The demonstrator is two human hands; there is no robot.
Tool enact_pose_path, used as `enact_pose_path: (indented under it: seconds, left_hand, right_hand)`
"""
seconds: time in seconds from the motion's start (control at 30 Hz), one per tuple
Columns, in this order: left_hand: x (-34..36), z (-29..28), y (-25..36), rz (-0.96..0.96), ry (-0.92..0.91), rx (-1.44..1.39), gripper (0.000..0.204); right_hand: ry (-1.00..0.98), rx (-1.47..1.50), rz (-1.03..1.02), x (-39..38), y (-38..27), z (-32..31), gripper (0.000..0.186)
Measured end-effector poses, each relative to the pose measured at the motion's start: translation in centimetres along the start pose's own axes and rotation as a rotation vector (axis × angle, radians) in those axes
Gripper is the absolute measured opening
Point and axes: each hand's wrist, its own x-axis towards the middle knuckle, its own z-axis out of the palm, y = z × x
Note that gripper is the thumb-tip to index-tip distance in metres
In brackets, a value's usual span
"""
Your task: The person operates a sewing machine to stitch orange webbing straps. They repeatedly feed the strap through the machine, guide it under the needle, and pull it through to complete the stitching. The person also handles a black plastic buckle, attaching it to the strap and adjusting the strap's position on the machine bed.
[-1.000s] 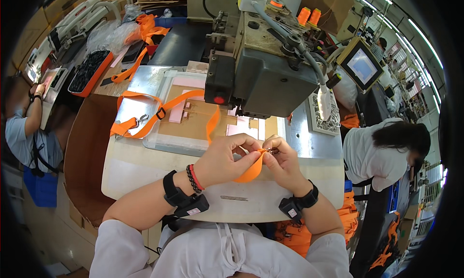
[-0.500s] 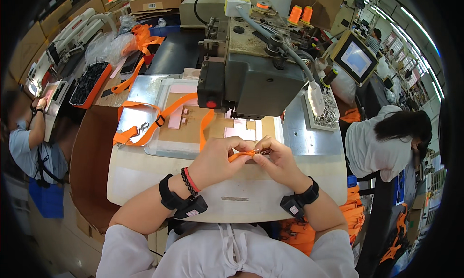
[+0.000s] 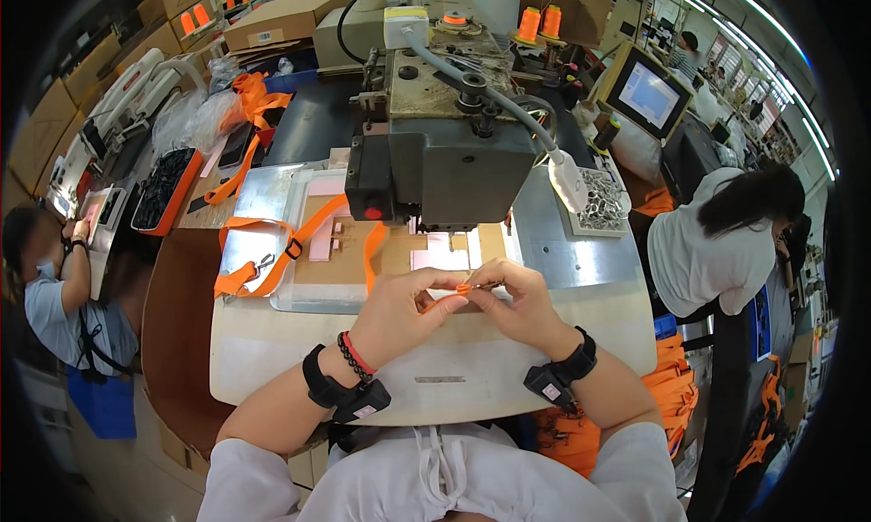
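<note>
My left hand (image 3: 395, 318) pinches the end of an orange webbing strap (image 3: 435, 302) just in front of the sewing machine head (image 3: 461, 164). Close against it, my right hand (image 3: 522, 309) grips a small metal snap hook (image 3: 484, 287), mostly covered by the fingers. The strap end meets the hook between my fingertips and looks doubled over there. More orange strap (image 3: 322, 215) lies looped on the machine's work plate to the left, with a black slide buckle (image 3: 293, 248) on it and another metal hook (image 3: 265, 262) near its end.
A white tray of metal hooks (image 3: 599, 203) stands right of the machine. At left is an orange bin of black parts (image 3: 170, 191). A control screen (image 3: 646, 94) rises at the back right. Co-workers sit on the left (image 3: 68, 291) and right (image 3: 717, 241). Orange straps (image 3: 671, 390) hang below the table's right side.
My hands have stayed together, with small finger movements. The strap end now appears folded at the hook, and less of the hook shows. The whole view has shifted slightly.
</note>
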Motion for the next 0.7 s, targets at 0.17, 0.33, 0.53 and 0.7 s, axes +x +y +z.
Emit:
enact_pose_path:
  seconds: [0.17, 0.33, 0.53, 0.7]
  left_hand:
    - [0.6, 0.0, -0.5, -0.04, -0.051, -0.386, 0.025]
    - [0.6, 0.2, -0.9, 0.057, -0.017, -0.042, 0.026]
    - [1.2, 1.3, -1.3, 0.056, 0.017, 0.14, 0.023]
    - [2.9, 0.6, -2.8, -0.236, -0.099, -0.005, 0.019]
  right_hand:
    - [0.009, 0.21, 0.071, -0.1, 0.7, 0.2, 0.011]
    - [-0.096, 0.553, 0.261, 0.0, 0.3, 0.2, 0.012]
    - [-0.176, 0.655, 0.422, 0.6, -0.3, -0.1, 0.016]
    - [-0.207, 0.255, 0.629, 1.4, -0.3, -1.7, 0.015]
